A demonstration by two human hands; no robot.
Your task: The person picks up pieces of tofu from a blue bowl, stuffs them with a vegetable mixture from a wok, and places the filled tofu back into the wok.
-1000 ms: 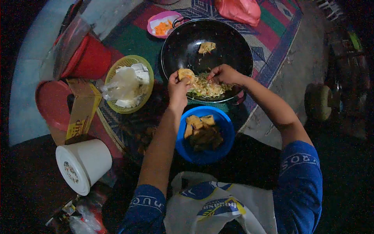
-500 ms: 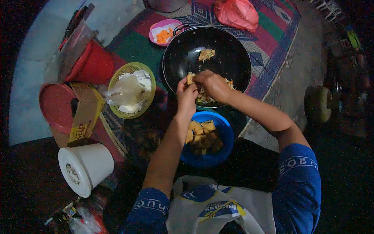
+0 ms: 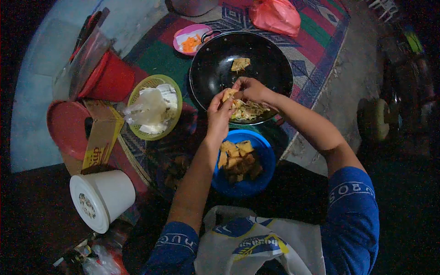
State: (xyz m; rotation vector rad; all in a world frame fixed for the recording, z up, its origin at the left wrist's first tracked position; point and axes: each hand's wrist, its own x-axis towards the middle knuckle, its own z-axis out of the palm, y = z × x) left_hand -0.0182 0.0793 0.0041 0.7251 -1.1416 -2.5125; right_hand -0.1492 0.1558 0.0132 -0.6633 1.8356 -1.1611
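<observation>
Striped woven mat (image 3: 316, 46), upper centre; on it, a glossy round black wok (image 3: 211, 73); just below centre, a smooth blue plastic bowl (image 3: 269, 160) of browned chunks (image 3: 236, 158); the right hand (image 3: 253, 91), fingers bunched, hold unclear, partly hides stringy shreds (image 3: 247, 111); the left hand (image 3: 220, 113) pinches a golden piece (image 3: 228, 95) above frame centre.

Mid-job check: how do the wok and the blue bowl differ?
The wok is black and wider; the blue bowl is smaller. The wok holds shredded food and a golden piece apart, while the bowl holds piled golden-brown pieces. The wok sits farther off than the bowl. Both are round and open-topped.
</observation>
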